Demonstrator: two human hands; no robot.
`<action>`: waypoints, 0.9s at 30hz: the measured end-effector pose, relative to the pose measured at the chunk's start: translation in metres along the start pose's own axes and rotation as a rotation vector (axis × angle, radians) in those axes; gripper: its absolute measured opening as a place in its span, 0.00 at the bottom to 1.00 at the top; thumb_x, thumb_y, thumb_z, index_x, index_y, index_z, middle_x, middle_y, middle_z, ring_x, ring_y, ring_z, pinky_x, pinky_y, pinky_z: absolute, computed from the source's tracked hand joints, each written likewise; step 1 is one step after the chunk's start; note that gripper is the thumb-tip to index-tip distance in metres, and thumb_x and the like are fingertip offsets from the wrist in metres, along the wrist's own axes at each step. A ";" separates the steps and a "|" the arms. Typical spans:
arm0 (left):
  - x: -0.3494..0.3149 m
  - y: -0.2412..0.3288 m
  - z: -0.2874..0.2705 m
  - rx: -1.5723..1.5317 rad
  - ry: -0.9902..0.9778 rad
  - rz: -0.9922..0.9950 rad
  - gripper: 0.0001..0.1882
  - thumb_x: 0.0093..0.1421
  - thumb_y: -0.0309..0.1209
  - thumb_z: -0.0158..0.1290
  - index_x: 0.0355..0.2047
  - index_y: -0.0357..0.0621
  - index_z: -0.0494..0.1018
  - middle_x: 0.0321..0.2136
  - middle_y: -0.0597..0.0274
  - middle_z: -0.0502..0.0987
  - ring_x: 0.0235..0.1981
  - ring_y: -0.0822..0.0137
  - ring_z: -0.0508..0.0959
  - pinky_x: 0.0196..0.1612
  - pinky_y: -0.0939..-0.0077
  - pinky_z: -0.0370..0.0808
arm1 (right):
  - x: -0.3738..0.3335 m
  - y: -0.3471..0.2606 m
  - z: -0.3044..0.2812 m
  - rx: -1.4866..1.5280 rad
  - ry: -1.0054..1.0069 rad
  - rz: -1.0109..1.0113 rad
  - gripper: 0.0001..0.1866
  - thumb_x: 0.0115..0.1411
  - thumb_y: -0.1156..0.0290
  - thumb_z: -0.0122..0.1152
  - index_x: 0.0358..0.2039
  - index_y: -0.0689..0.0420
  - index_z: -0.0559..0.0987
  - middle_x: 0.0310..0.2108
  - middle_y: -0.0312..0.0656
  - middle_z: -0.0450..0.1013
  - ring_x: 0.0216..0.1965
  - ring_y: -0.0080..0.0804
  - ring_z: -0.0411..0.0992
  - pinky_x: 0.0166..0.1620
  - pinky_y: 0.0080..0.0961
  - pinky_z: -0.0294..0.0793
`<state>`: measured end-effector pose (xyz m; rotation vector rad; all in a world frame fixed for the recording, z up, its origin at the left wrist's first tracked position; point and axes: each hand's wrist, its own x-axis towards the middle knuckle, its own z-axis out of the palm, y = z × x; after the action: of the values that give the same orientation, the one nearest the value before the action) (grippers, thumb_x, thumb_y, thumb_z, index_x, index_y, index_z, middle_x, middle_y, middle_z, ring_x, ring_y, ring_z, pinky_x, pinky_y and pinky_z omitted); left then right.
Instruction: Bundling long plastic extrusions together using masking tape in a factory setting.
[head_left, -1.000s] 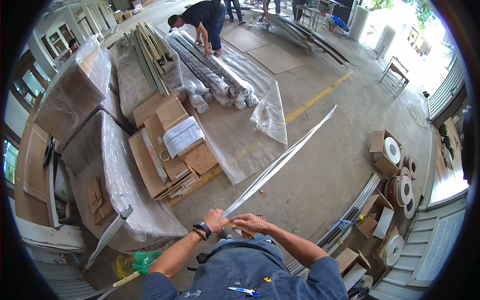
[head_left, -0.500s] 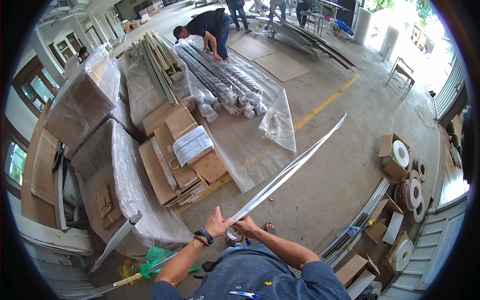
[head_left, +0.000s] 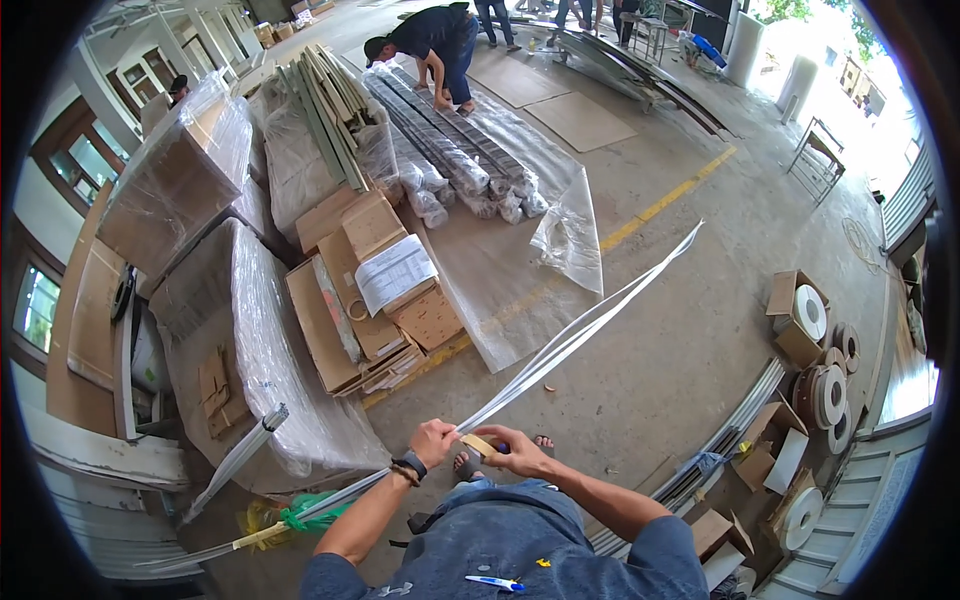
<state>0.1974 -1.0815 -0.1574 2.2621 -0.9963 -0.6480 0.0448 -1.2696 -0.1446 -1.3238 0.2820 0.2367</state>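
A bundle of long, thin white strips slants across in front of me, its far end up and to the right. My left hand is closed around it, and the strips run back under my left forearm. In my right hand is a roll of tape, held edge-on close beside the strips and my left hand. Something small and dark blue shows at my right fingers, too covered to name. Green plastic wraps the rear part of the bundle at lower left.
Left stand plastic-wrapped furniture and flattened cardboard. Ahead, a person bends over wrapped long bars. On the right are boxes, rolls of banding and long metal profiles.
My right hand has lifted the tape roll up beside the strips and turned it edge-on. My left fingers have closed more tightly around the bundle. The view has shifted slightly.
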 end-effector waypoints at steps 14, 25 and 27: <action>-0.037 0.048 -0.024 0.117 0.108 0.163 0.20 0.62 0.37 0.50 0.55 0.54 0.71 0.27 0.50 0.80 0.33 0.44 0.80 0.37 0.53 0.78 | 0.138 -0.108 0.014 -1.063 0.153 -0.018 0.19 0.55 0.56 0.60 0.38 0.59 0.81 0.24 0.50 0.78 0.27 0.45 0.78 0.34 0.41 0.77; -0.005 0.057 -0.038 -0.072 -0.210 -0.160 0.16 0.60 0.42 0.51 0.39 0.47 0.81 0.27 0.45 0.80 0.32 0.45 0.81 0.37 0.58 0.77 | 0.017 0.018 0.020 -0.572 0.136 -0.033 0.44 0.47 0.37 0.66 0.54 0.61 0.75 0.44 0.59 0.77 0.43 0.51 0.77 0.46 0.40 0.75; 0.003 0.054 -0.040 -0.050 -0.157 -0.100 0.16 0.60 0.42 0.52 0.39 0.46 0.81 0.29 0.43 0.80 0.33 0.45 0.81 0.37 0.58 0.77 | 0.030 0.033 0.031 -0.398 0.180 -0.029 0.45 0.46 0.36 0.67 0.53 0.61 0.76 0.37 0.54 0.79 0.37 0.43 0.78 0.41 0.37 0.76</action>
<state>0.1980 -1.1016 -0.0927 2.2559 -0.9339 -0.8951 0.0640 -1.2317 -0.1781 -1.7467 0.3804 0.1530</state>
